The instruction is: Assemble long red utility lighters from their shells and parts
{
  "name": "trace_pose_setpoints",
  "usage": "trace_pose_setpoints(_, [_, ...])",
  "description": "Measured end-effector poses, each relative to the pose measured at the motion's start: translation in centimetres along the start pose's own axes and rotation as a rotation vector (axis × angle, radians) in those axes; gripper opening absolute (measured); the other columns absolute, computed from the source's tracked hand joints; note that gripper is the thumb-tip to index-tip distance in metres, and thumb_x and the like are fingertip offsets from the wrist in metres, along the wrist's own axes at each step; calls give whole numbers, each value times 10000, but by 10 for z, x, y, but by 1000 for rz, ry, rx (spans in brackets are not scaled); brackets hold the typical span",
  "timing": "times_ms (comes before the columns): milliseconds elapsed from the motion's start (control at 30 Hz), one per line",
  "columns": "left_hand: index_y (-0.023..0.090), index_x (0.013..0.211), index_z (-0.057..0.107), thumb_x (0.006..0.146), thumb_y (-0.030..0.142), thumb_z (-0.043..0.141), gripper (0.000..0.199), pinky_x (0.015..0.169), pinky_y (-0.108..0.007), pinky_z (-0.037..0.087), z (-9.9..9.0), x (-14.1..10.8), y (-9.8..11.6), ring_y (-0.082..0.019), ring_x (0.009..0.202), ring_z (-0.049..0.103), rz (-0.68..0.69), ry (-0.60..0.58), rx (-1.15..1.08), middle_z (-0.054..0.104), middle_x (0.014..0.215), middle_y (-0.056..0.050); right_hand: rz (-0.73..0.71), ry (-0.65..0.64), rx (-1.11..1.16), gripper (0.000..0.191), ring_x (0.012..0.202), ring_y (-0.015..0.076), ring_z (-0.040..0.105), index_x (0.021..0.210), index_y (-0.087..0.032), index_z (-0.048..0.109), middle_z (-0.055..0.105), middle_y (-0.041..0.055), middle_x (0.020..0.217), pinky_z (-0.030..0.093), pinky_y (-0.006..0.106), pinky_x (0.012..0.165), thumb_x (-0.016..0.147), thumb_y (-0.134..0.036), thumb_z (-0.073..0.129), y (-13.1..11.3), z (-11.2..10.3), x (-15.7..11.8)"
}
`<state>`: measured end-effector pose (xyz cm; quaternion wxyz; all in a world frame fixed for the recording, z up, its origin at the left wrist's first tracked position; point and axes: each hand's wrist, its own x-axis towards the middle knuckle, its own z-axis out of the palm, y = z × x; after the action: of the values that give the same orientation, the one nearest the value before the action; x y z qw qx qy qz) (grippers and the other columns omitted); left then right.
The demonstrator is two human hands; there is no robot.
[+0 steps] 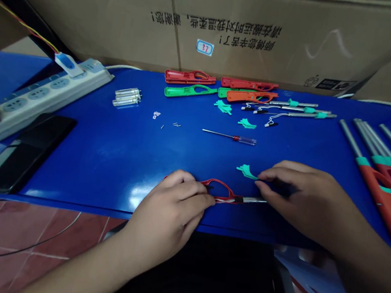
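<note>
My left hand (174,210) is closed over a red plastic shell (224,186) near the table's front edge, its fingers covering the shell's left part. A metal tube (255,200) extends from the shell's right end and passes beneath my right hand (296,193). Between thumb and forefinger, my right hand pinches the tip of a small teal piece (246,171) just above the tube. Behind lies a screwdriver (245,140) with a clear handle, and two more teal pieces (223,107) rest farther back.
Red, green and orange shells (190,91) line the back beside metal tubes with wires (301,114). Assembled lighters (384,191) lie at the right. A power strip (42,94) and phone (25,153) are at the left. Clear cartridges (126,97), small screws (176,125) and a cardboard box (125,21) stand behind.
</note>
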<state>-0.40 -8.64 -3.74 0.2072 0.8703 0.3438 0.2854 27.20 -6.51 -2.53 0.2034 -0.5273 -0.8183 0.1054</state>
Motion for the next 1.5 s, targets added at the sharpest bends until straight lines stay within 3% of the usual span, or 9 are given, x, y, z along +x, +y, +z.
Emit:
trace_pose_setpoints(167, [173,1120,707,923,80,613,238,820,-336,517,-4,-2,-2,-189,934,559,21,-29,30,714,1043,-44,-80,44,56,97,718,145,648,833,-221,704,700,8,841,482,289,660,888,-194,629,-22,-3,3])
trace_pose_setpoints(333, [183,1138,713,919,63,609,271,836,-322,520,-6,-4,-3,-184,954,543,25,-22,18,704,1080,-41,-250,-131,70,171,754,165,609,891,-198,717,675,33,829,450,314,718,948,-192,556,-43,-4,2])
trace_pose_setpoints(467, [190,1137,714,920,70,612,268,829,-320,522,-5,-4,-4,-179,941,543,24,-19,9,702,1073,-35,-254,-238,52,206,758,165,590,867,-192,716,657,32,813,427,318,734,961,-181,533,-47,1,6])
trace_pose_setpoints(1033, [181,1096,713,930,51,582,249,819,-312,513,-7,-1,-3,-183,950,564,35,-25,-7,705,1033,-36,-271,-439,65,198,733,139,541,708,-188,636,610,-4,752,368,296,686,888,-131,575,-53,-1,31])
trace_pose_setpoints(1267, [212,1128,651,966,133,578,194,922,-269,498,-15,-2,-3,-135,1029,587,-135,-55,-93,617,1137,-27,-234,-430,29,178,748,143,529,766,-197,653,602,-8,768,358,299,690,904,-149,552,-56,0,28])
trace_pose_setpoints(1400, [255,1208,619,941,175,622,279,976,-296,478,-24,0,-6,-162,1130,552,-168,-12,-13,569,1207,-30,-237,-439,-2,195,731,139,523,717,-198,615,596,-14,758,348,300,683,894,-145,552,-60,-1,30])
trace_pose_setpoints(1500, [271,1401,497,911,268,682,524,1025,-375,461,-26,3,-10,-217,1201,504,-218,-158,-6,563,1289,-48,-240,-434,-33,189,721,144,525,699,-195,593,595,-10,757,348,305,692,876,-137,560,-64,-1,31])
